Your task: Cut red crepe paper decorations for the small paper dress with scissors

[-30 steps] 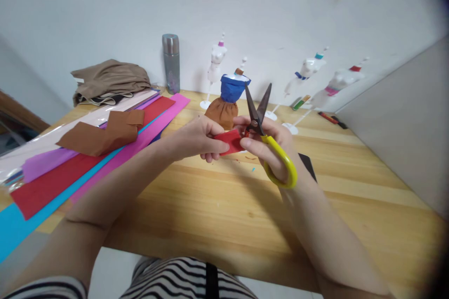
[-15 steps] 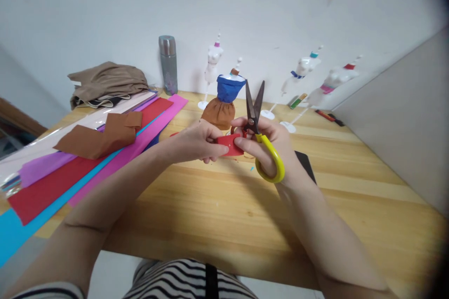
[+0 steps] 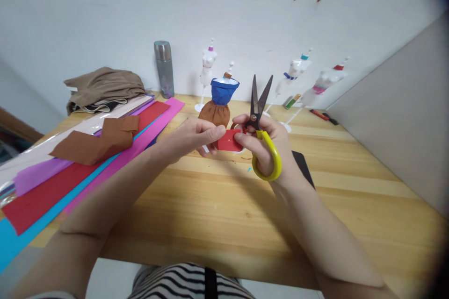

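Note:
A small folded piece of red fabric is held up above the table between my two hands. My left hand pinches its left end, thumb on top and fingers behind; a small white bit shows by those fingers. My right hand grips its right edge between thumb and finger while also holding scissors. The scissors have yellow and red handles, and their dark blades point up, slightly parted. Just behind the hands stands a mini dress form in a blue top and a gathered brown skirt.
Three more white mini dress forms stand along the wall. To the left lie coloured fabric strips, a brown piece and a folded brown cloth. A grey flask stands behind them. A dark flat object is beside my right wrist.
My left thumb has shifted up to the top edge of the red fabric, so more of its face shows. The scissors are slightly more upright. The view has shifted a little.

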Tool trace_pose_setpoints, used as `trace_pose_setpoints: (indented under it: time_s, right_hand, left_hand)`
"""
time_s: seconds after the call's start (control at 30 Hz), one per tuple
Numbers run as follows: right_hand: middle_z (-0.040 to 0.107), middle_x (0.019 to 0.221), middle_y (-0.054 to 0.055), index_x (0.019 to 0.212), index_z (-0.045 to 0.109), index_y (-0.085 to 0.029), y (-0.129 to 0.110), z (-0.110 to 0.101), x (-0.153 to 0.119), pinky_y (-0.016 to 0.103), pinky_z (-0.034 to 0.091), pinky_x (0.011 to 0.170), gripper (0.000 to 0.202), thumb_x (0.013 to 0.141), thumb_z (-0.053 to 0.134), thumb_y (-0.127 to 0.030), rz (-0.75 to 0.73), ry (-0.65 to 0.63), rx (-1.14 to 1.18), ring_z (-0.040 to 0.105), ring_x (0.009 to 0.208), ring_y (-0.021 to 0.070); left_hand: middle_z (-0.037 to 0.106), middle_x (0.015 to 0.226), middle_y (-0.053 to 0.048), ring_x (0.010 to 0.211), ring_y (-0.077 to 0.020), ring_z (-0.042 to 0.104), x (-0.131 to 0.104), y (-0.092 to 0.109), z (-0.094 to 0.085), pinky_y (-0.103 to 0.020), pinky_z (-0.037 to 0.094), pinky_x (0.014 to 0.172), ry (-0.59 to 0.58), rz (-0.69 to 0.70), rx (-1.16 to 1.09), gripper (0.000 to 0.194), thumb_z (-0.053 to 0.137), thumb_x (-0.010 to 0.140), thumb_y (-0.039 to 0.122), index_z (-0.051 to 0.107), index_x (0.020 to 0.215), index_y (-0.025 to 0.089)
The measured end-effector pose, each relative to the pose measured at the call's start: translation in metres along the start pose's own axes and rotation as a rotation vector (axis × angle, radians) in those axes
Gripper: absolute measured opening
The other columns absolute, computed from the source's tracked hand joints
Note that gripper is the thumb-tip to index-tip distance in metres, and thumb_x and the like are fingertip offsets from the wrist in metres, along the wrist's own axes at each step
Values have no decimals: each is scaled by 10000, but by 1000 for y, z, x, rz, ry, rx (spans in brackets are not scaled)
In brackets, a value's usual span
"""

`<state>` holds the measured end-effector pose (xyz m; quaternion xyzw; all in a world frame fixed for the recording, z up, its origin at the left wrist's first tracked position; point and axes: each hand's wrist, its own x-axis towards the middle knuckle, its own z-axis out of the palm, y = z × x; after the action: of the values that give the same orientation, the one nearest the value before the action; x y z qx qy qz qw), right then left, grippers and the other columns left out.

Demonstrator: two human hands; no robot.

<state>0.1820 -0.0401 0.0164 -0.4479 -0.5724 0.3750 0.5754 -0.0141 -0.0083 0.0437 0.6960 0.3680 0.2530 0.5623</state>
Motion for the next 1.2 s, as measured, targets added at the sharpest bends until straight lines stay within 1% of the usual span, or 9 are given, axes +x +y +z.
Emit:
trace_pose_setpoints:
  time_s: [0.13,0.3,0.5,0.6,0.7,0.83,0.97,1.1,1.2]
  right_hand:
    - [605,677,-35,905,715,-230,4,0,0,285,473,560,244,669,771,-252,0,-88,15,524,589,133]
    - [601,700,-25,929,701,-238,8,0,-1,300,484,571,235,721,802,-279,-35,-141,-8,540,615,152]
    - [609,717,-15,931,701,-243,7,0,-1,316,494,580,244,729,820,-310,-15,-157,-6,549,624,159]
    - [630,722,-15,962,720,-232,5,-5,1,309,489,573,263,726,813,-299,6,-156,52,551,602,145]
    - [686,793,5,999,737,-228,3,-13,3,314,513,591,295,730,828,-309,11,-162,82,589,627,149]
    - [732,879,24,1032,748,-238,0,-18,3,325,562,678,336,730,878,-304,31,-253,71,646,716,163]
    - [699,818,12,992,756,-256,0,-15,1,328,569,661,344,707,932,-336,-5,-323,39,635,715,174]
    - [677,758,1,920,754,-252,3,-8,1,324,554,622,356,650,965,-350,-32,-290,17,619,683,176]
    - [645,706,-15,842,730,-238,4,-5,1,303,517,578,286,671,941,-329,-48,-302,11,576,613,150]
  left_hand:
    - [636,616,2,577,-89,553,1,-1,4,-176,406,515,33,-15,-25,341,784,702,467,654,668,154]
    - [626,569,14,559,-72,544,4,-2,7,-172,421,544,-6,-47,-8,180,760,690,285,666,637,141]
    - [612,506,16,512,-69,558,5,-1,12,-167,460,535,78,-87,-11,219,681,778,182,635,567,144]
    - [605,499,18,479,-56,541,3,3,10,-150,427,498,37,-108,-35,227,656,777,131,626,552,140]
    - [593,499,21,477,-55,537,2,4,7,-145,419,487,3,-94,-45,207,656,763,120,633,558,136]
    - [591,510,18,491,-62,544,2,1,5,-156,440,503,-30,-75,-19,195,668,753,142,626,562,137]
    - [578,519,22,509,-67,536,3,-3,4,-170,447,517,-47,-25,11,179,679,752,193,635,588,138]
    - [554,506,21,527,-76,524,3,-7,5,-178,439,522,-74,31,61,199,664,732,207,606,551,148]
    - [561,504,18,535,-82,530,4,-10,5,-179,430,530,-71,24,124,198,657,733,229,617,556,150]
